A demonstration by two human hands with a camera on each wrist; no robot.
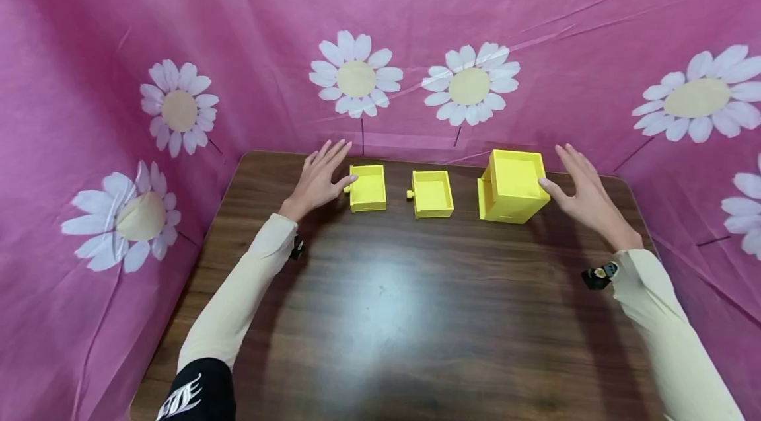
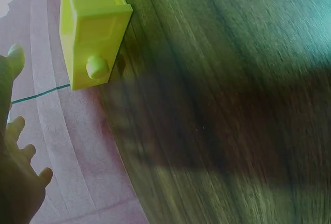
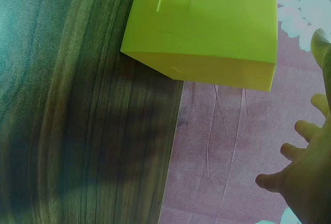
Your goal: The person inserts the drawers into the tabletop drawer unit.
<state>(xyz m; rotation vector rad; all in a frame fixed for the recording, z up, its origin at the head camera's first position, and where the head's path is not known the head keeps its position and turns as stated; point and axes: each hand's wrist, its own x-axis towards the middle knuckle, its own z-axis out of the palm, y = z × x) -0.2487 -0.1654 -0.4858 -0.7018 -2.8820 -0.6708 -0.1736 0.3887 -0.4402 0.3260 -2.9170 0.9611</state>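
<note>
Two small yellow drawers stand in a row along the far part of the table, the left drawer point(image 1: 368, 188) and the middle drawer point(image 1: 432, 194), each with a round knob point(image 2: 97, 67) on its left face. Right of them stands a taller yellow cabinet point(image 1: 516, 186), its left side hollow. My left hand point(image 1: 320, 180) is spread beside the left drawer, thumb near its knob end. To the right of the cabinet my right hand point(image 1: 585, 199) is held with fingers extended, the thumb overlapping the cabinet's edge in the head view. Neither hand holds anything.
The dark wooden table point(image 1: 380, 315) ends just behind the yellow pieces. A pink curtain point(image 1: 267, 24) with white daisies hangs behind it and at both sides. Black wrist cameras point(image 1: 598, 275) sit under the cream sleeves point(image 1: 238, 308).
</note>
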